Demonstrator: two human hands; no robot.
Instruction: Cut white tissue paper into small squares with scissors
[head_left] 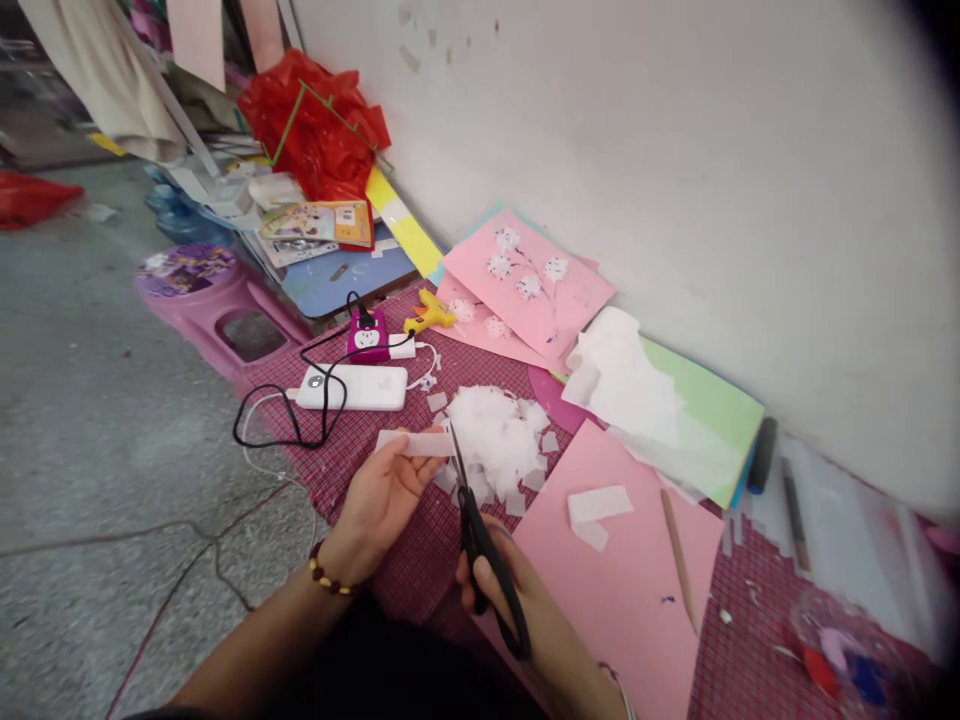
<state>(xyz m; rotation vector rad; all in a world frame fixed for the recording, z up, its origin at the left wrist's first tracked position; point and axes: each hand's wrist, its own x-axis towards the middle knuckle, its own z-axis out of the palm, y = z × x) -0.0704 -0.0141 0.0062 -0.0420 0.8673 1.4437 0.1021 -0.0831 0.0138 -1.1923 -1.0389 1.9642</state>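
Your left hand (pixel 382 495) is pinching the white paper strip (pixel 416 444) palm-up, likely keeping it flat with the end free for the blades. Your right hand (pixel 521 580) is gripping the black-handled scissors (pixel 470 505), blades pointing away from you at the strip's right end; can't tell how far they're parted. You're holding both over the edge of the white paper pile (pixel 491 435) on the bench (pixel 409 565), probably so bits are landing there. The folded strip (pixel 600 503) is lying on the pink sheet (pixel 585 610), seemingly within right-side reach.
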